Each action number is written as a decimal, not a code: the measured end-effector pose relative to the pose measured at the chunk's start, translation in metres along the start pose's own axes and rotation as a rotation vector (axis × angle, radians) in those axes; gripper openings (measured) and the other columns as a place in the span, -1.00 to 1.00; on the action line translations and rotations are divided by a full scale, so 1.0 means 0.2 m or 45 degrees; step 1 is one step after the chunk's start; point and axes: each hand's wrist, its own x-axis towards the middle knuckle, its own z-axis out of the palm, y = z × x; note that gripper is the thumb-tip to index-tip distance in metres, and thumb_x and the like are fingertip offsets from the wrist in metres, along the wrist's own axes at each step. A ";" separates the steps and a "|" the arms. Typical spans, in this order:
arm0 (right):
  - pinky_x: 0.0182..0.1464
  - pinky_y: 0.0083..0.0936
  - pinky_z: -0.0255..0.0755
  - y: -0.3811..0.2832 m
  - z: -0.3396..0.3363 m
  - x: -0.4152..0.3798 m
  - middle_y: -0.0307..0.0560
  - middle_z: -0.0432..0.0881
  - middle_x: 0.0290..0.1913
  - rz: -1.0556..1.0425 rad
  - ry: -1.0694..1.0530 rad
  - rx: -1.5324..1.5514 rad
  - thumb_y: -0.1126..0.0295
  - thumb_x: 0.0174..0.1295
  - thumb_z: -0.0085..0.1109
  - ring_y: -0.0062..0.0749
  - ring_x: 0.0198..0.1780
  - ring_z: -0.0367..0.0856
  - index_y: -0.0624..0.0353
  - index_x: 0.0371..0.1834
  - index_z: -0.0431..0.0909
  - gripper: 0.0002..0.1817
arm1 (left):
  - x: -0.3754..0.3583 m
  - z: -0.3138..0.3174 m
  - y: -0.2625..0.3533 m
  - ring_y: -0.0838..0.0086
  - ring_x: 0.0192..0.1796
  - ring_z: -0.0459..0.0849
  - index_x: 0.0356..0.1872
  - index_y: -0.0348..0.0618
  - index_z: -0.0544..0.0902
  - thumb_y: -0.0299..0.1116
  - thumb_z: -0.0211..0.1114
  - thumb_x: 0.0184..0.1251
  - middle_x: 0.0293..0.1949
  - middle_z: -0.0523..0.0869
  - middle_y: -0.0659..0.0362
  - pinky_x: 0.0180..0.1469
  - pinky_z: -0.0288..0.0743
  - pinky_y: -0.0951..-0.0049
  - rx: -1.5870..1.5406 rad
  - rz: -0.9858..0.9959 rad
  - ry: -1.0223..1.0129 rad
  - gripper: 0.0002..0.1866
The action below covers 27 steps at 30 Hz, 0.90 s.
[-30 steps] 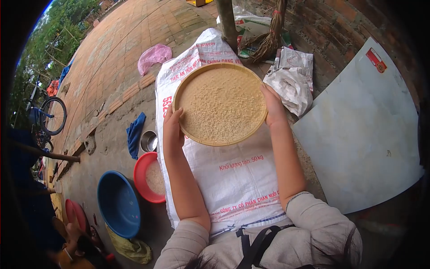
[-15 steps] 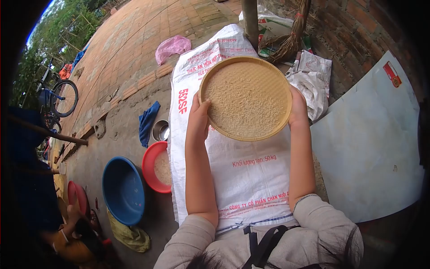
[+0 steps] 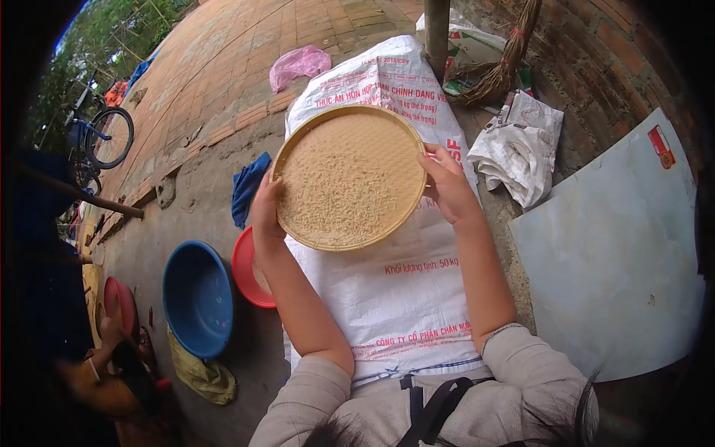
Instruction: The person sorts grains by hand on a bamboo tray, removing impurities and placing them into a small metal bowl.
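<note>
A round woven tray (image 3: 350, 179) with pale grains spread over it is held up above a white printed sack (image 3: 417, 298). My left hand (image 3: 267, 207) grips the tray's left rim, its fingers partly hidden beneath. On the right rim my right hand (image 3: 449, 182) is closed, with the thumb and fingers around the edge. The grains lie mostly toward the lower left of the tray, and the weave shows at the upper right.
A blue basin (image 3: 198, 298) and a red basin (image 3: 252, 268) stand at the left, beside a blue cloth (image 3: 248, 189). A co-worker (image 3: 112, 380) is at the lower left. A pale sheet (image 3: 618, 253) and a crumpled white sack (image 3: 518, 149) lie at the right.
Both hands have carried the tray to the left, over the sack's left side. The grains have shifted toward its lower left. The steel bowl is now hidden.
</note>
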 end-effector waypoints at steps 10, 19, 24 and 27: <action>-0.09 -0.46 0.56 0.08 -0.38 0.16 0.01 0.60 -0.08 -0.333 0.429 0.309 0.39 0.39 0.00 -0.40 -0.17 0.64 0.35 0.02 0.41 -0.74 | 0.03 0.44 -0.15 0.46 -0.01 0.62 0.35 -0.24 0.28 -0.45 0.05 0.36 0.02 0.59 0.04 -0.05 0.55 0.46 0.168 -0.033 -0.129 -0.48; -0.17 -0.62 0.48 0.08 -0.08 0.07 -0.03 0.58 -0.17 -0.280 0.111 -0.195 0.37 0.34 0.11 -0.53 -0.21 0.59 0.29 0.04 0.33 -0.68 | -0.01 0.00 -0.07 0.40 -0.07 0.67 0.26 -0.29 0.36 -0.46 0.00 0.34 -0.01 0.62 0.03 -0.05 0.60 0.42 0.037 -0.062 0.008 -0.55; -0.20 -0.65 0.44 0.05 -0.48 0.15 -0.10 0.60 -0.25 -0.412 0.553 0.037 0.37 0.36 0.08 -0.59 -0.23 0.56 0.28 -0.04 0.39 -0.77 | 0.02 0.48 -0.25 0.50 -0.04 0.60 0.34 -0.23 0.31 -0.42 0.07 0.37 0.04 0.59 0.08 -0.03 0.51 0.49 0.243 0.092 -0.145 -0.49; -0.20 -0.65 0.43 0.05 -0.47 0.13 -0.11 0.61 -0.23 -0.405 0.585 0.092 0.37 0.37 0.07 -0.62 -0.25 0.55 0.27 -0.11 0.43 -0.81 | -0.03 0.49 -0.14 0.48 -0.03 0.60 0.36 -0.21 0.30 -0.41 0.07 0.38 0.06 0.58 0.07 -0.01 0.50 0.50 0.261 -0.066 -0.185 -0.48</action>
